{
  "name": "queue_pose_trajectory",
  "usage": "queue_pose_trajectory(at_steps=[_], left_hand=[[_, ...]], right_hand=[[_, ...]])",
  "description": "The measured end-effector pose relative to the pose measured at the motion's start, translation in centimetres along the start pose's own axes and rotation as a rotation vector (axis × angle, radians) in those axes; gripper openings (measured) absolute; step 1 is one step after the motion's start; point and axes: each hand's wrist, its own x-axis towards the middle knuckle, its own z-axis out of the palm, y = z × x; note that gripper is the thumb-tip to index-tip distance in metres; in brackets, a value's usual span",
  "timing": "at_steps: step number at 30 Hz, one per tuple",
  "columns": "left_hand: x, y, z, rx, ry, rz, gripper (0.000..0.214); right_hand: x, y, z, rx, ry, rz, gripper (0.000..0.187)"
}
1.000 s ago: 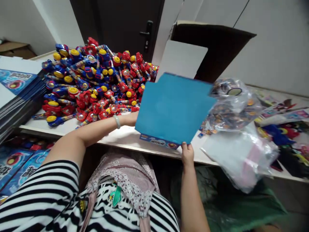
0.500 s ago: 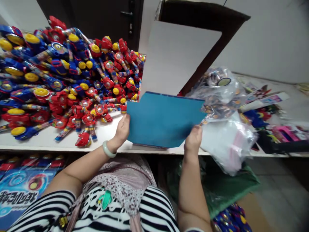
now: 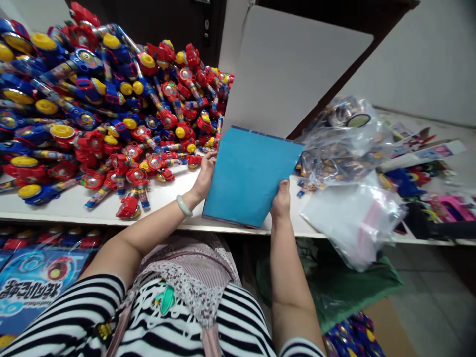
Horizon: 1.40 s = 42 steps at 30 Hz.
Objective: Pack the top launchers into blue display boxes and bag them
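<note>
A plain blue cardboard piece [image 3: 253, 176] is held tilted above the front of the white table, with a darker strip along its top and bottom edges. My left hand [image 3: 205, 177] grips its left edge, the thumb near the top of the hand and the fingers partly behind the card. On the opposite side, my right hand [image 3: 281, 200] has its thumb upright against the lower right edge; its fingers are hidden behind. Left of my left hand lies a large pile of red and blue toys [image 3: 130, 124] with yellow discs and candy-filled tubes.
A white board [image 3: 297, 59] leans behind the card. Clear plastic bags [image 3: 345, 144] and a stack of flat bags [image 3: 353, 213] lie right on the table [image 3: 178, 196]. A green sack [image 3: 353, 292] sits below, and a printed blue box [image 3: 33, 282] stands lower left.
The card's outline has narrowed, its right side now angled in. My hands have moved closer together, the left one rightward and up, the right one leftward. The view has shifted slightly.
</note>
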Motion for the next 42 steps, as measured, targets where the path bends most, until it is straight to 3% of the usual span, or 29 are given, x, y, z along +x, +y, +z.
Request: queue_pose_trajectory(at_steps=[3,5,8,11,16,19,23,28,32,34,36,38,40,42], left_hand=[[0.1,-0.6,-0.5,0.167,0.055,0.137,0.068],[0.3,-0.8,-0.7,0.271,0.041,0.138,0.057],[0.5,-1.2,-1.0,0.408,0.026,0.189,0.046],[0.7,-2.0,-1.2,0.528,0.046,0.262,0.046],[0.9,-4.0,-1.0,0.777,0.076,0.387,0.056],[1.0,-4.1,-0.7,0.965,0.036,0.395,0.056],[0.6,-3.0,0.2,1.33,-0.144,0.336,0.052],[0.7,-2.2,1.6,1.74,-0.398,0.194,0.061],[1.2,-2.6,2.8,1.859,-0.453,0.035,0.056],[1.2,-2.0,2.7,1.793,-0.497,0.048,0.054],[0.9,-0.4,1.1,1.655,-0.636,0.179,0.051],[0.5,2.2,-2.6,1.482,-0.721,0.39,0.049],[0.2,5.0,-8.0,1.363,-0.567,0.552,0.047],[0.1,7.5,-14.0,1.384,-0.23,0.509,0.046]], right_hand=[[1.6,-0.3,-0.3,-0.266,0.058,-0.088,0.069],[3.1,-1.3,-1.0,-0.394,-0.02,-0.109,0.072],[5.9,-3.5,-1.9,-0.614,-0.228,-0.178,0.086],[8.7,-5.5,-1.9,-0.876,-0.471,-0.205,0.073],[12.5,-7.0,0.0,-0.963,-0.907,0.083,0.05],[14.2,-7.5,2.3,-1.252,-1.045,0.121,0.043],[13.7,-7.3,5.9,-1.603,-0.995,-0.074,0.034],[8.1,-3.6,9.7,-1.596,-0.843,-0.15,0.042],[4.6,-0.7,10.5,-1.58,-0.705,-0.155,0.048],[4.3,-0.4,9.9,-1.532,-0.67,-0.168,0.047],[4.6,-1.2,9.0,-1.467,-0.684,-0.182,0.043],[4.8,-2.9,8.6,-1.399,-0.712,-0.227,0.039],[4.7,-5.2,9.5,-1.26,-0.723,-0.36,0.037],[4.1,-7.4,12.1,-1.098,-0.759,-0.528,0.037]])
